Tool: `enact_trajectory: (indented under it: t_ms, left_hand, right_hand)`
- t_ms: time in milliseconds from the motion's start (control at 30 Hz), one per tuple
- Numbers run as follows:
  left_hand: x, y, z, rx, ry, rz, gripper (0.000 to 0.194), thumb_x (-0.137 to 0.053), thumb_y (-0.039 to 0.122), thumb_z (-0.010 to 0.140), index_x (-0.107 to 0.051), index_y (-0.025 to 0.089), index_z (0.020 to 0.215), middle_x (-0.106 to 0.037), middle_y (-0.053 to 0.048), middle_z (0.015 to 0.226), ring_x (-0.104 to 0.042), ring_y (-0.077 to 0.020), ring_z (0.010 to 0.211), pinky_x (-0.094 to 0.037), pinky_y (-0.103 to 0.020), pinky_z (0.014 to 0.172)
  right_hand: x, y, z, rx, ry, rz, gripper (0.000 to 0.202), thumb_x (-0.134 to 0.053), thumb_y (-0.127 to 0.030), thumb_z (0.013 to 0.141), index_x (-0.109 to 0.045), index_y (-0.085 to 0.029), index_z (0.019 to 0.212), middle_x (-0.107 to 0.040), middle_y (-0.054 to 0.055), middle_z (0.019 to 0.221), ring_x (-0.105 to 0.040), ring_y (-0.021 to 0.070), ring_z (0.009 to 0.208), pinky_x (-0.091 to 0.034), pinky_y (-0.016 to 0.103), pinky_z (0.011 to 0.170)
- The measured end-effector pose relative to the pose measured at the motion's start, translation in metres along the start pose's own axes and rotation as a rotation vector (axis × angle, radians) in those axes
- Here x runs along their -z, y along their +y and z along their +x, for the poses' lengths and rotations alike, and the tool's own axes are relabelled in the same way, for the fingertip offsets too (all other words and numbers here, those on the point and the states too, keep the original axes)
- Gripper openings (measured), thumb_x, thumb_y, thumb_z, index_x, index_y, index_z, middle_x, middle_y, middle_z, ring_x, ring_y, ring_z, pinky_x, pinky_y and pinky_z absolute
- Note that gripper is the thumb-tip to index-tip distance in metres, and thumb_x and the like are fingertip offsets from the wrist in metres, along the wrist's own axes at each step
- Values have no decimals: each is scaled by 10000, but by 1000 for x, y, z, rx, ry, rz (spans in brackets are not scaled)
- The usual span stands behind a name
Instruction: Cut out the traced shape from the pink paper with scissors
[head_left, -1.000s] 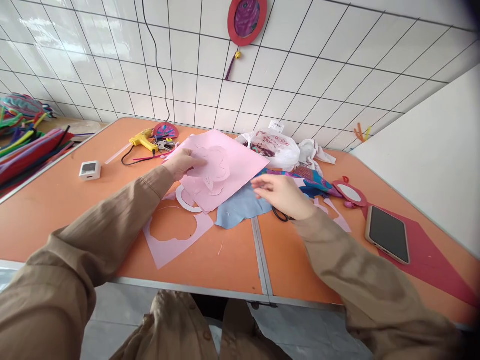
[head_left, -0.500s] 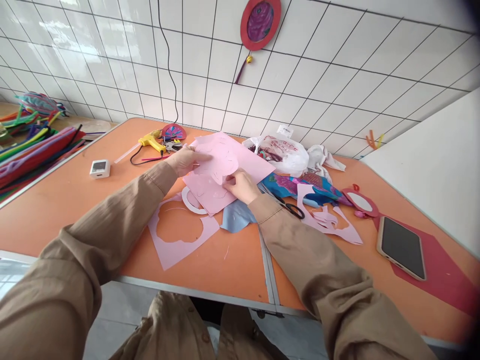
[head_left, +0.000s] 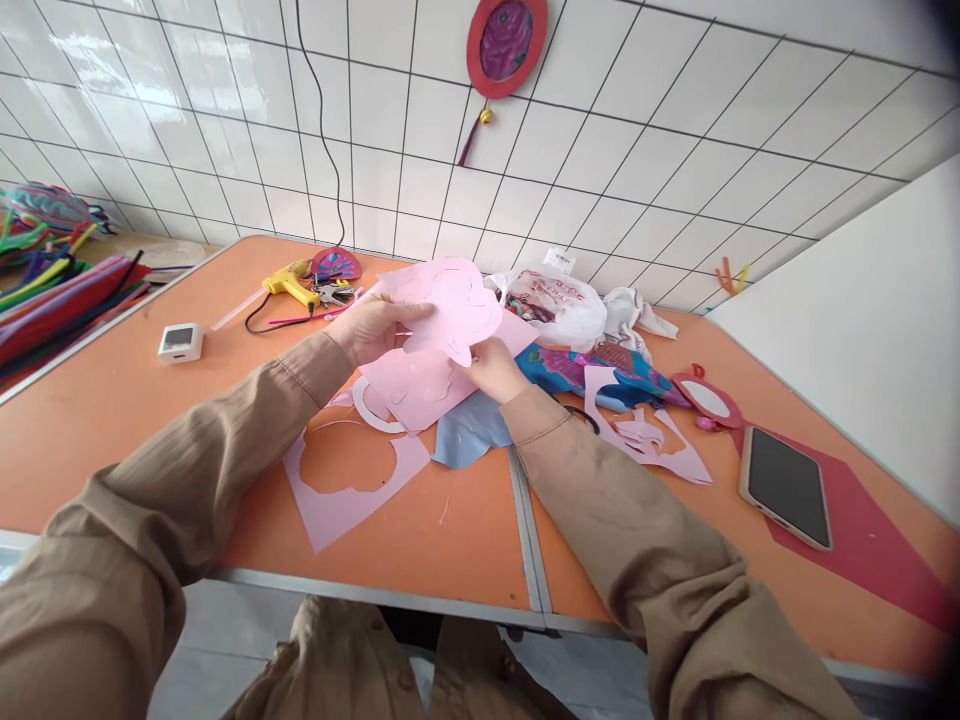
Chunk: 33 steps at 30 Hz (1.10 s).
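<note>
Firstly, wall (head_left: pixel 420 140): white tile. Table (head_left: pixel 187 430): orange, metal-edged. Red paper (head_left: pixel 870 510): flat at the table's right, partly under the phone (head_left: pixel 787 485).

Pink sheet (head_left: pixel 409 395): lying over part of a blue cloth (head_left: pixel 463 437), mid-table. Patterned cloth (head_left: pixel 555 372): right of the sheet. Bag (head_left: pixel 570 312): white plastic, red print, behind that cloth. Left scrap (head_left: pixel 322 512): pink, one large hole, near the front edge. Right scrap (head_left: pixel 598 390): pink, cut through, beside the patterned cloth.

Cutout (head_left: pixel 454 310): pink, wavy-edged, raised between both hands above the sheet. Left hand (head_left: pixel 379 327): gripping the cutout's left side, thumb on top. Right hand (head_left: pixel 495 368): at its lower edge; fingertips hidden behind it, so cannot tell whether they pinch.

Glue gun (head_left: pixel 292 284): yellow, far left. Ring (head_left: pixel 367 410): white, partly beneath the sheet. Monitor (head_left: pixel 180 343): small, white, dark-screened, on the table's left. Keys (head_left: pixel 335 292): beside the glue gun.
</note>
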<state>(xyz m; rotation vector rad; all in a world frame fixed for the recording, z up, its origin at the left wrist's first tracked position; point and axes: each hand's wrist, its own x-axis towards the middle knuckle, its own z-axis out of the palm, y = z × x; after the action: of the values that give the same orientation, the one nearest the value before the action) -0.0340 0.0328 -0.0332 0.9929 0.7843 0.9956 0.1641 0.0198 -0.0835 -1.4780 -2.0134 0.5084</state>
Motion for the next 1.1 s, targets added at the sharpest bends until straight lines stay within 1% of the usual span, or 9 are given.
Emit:
enact_trajectory:
  t_ms: [133, 267, 367, 467, 667, 833, 967, 1033, 1100]
  left_hand:
    - [-7, 2, -4, -20, 22, -24, 224, -875, 178, 634, -750, 138, 815, -742, -67, 817, -660, -165, 694, -530, -304, 654]
    - [-14, 1, -9, -48, 60, -48, 216, -870, 169, 630, -738, 134, 798, -721, -44, 766, -640, -144, 661, -517, -275, 612]
    - [-22, -2, -14, -53, 64, -49, 226, -882, 180, 613, -724, 129, 768, -694, -32, 709, -621, -135, 631, -503, -256, 572]
    - [-30, -3, -20, -30, 43, -43, 216, -878, 197, 637, -726, 130, 776, -700, -39, 717, -628, -143, 636, -521, -264, 580]
    - [-33, -4, -25, 68, -52, -19, 181, -848, 227, 712, -765, 130, 841, -738, -91, 781, -704, -191, 665, -566, -260, 557]
    - [-31, -6, -26, 61, -116, 95, 234, -901, 295, 645, -791, 134, 774, -758, -104, 748, -720, -196, 632, -573, -235, 511]
    - [-33, -7, -29, 43, -72, 152, 211, -911, 272, 613, -782, 118, 678, -727, -83, 636, -673, -162, 525, -541, -218, 475]
    - [-33, -8, -29, 72, -36, 137, 204, -913, 247, 598, -764, 111, 627, -699, -71, 583, -660, -159, 507, -529, -214, 454]
    - [-32, -11, -29, 102, -2, 101, 197, -909, 238, 598, -760, 115, 636, -696, -56, 594, -664, -158, 523, -543, -217, 467]
  right_hand:
    - [34, -5, -1, -24, 66, 367, 170, -548, -291, 741, -663, -177, 793, -708, 71, 723, -696, 223, 702, -546, 332, 610]
    - [64, -18, -12, 9, 8, 603, 286, -509, -399, 739, -660, -195, 872, -718, 67, 808, -705, 211, 730, -563, 325, 615]
    - [66, -26, -18, -9, 10, 809, 254, -702, -418, 686, -662, -203, 814, -686, 22, 750, -644, 168, 657, -518, 279, 553]
    - [59, -30, -18, -40, 154, 769, 268, -828, -338, 596, -622, -183, 670, -602, -26, 587, -551, 117, 538, -434, 237, 476]
    - [63, -24, -15, -35, 189, 801, 247, -803, -341, 622, -621, -177, 656, -589, -33, 568, -521, 104, 526, -415, 231, 464]
    - [66, -18, -17, -26, 136, 746, 322, -791, -423, 652, -572, -188, 631, -591, -36, 576, -527, 104, 515, -436, 241, 479]
    - [69, -21, -19, -23, 70, 700, 364, -807, -445, 665, -557, -192, 594, -551, -46, 530, -534, 108, 483, -415, 235, 442]
    - [80, -22, -23, -22, 47, 645, 349, -801, -389, 705, -547, -192, 567, -527, -51, 517, -551, 107, 484, -415, 226, 447]
    - [100, -18, -30, -51, 51, 423, 168, -735, -304, 798, -646, -181, 726, -650, -17, 667, -640, 123, 566, -497, 240, 532]
